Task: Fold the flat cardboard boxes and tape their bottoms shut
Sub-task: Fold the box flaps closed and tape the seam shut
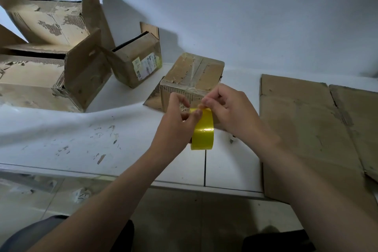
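Both forearms reach in; left hand [177, 117] grips yellow tape roll [203, 129], right hand [227, 106] pinches at its top edge, likely picking the loose end. Roll hangs above white table [102, 129], just before small taped box [192, 80]. Tape: light, sticky, thin; hold by rim. Flat cardboard [306, 129] waits right.

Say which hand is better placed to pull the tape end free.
Right hand: its fingertips pinch at the top of the roll, likely the end; the left hand grips the roll.
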Action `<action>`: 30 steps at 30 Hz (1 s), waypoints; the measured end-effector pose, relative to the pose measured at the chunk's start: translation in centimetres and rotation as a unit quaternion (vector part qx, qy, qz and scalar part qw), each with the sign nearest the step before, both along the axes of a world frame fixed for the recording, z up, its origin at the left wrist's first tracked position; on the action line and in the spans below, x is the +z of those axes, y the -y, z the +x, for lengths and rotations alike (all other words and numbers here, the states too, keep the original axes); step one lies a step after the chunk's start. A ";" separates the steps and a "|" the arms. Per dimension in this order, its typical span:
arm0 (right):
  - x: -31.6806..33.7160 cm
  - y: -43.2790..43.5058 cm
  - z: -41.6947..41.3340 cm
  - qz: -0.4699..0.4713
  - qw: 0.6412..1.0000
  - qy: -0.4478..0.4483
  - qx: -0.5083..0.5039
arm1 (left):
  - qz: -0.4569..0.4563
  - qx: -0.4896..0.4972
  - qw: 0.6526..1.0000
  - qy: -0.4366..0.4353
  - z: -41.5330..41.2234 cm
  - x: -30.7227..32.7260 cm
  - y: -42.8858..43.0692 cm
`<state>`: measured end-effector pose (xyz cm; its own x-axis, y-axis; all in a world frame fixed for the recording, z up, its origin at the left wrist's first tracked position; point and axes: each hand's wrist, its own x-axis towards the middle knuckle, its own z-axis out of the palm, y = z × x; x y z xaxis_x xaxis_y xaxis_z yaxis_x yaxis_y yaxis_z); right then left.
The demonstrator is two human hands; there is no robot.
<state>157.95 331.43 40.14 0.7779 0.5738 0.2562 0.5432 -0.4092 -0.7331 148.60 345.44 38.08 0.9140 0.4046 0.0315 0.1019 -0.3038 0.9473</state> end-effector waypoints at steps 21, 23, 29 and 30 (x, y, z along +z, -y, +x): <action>0.6 -0.1 0.1 -0.067 0.997 0.018 0.034 | 0.261 0.040 0.958 0.110 -0.5 0.4 -0.7; 0.9 -0.1 0.0 -0.078 0.996 0.032 0.037 | 0.270 0.042 0.956 0.110 -0.4 0.2 -0.8; 1.0 0.2 -0.5 -0.116 0.964 0.239 -0.013 | 0.258 0.045 0.957 0.128 0.1 0.7 -0.5; 0.7 0.1 -0.7 -0.107 0.963 0.244 -0.021 | 0.252 0.047 0.958 0.132 0.2 1.0 -0.6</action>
<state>157.23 331.32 40.86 0.6183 0.6243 0.4774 0.7816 -0.5522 -0.2902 148.75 346.00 39.04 0.8078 0.3571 0.4690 -0.0711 -0.7308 0.6789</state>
